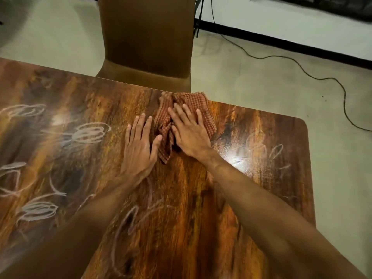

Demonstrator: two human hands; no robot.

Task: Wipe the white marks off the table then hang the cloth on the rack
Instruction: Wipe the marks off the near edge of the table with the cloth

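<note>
A red-and-tan checked cloth (167, 121) lies bunched on the wooden table (191, 198) near its far edge. My right hand (189, 133) presses flat on top of the cloth, fingers spread. My left hand (138, 146) rests flat on the bare wood just left of the cloth, its thumb touching the cloth's edge. White chalk scribbles (90, 132) cover the left part of the table, more run along the near middle (128, 224), and fainter white marks (267, 150) sit near the right edge. No rack is in view.
A brown upholstered chair (147, 43) stands pushed against the table's far edge, right behind the cloth. A black cable (302, 67) snakes over the pale floor to the right. The table's rounded corner (302, 121) is at the far right.
</note>
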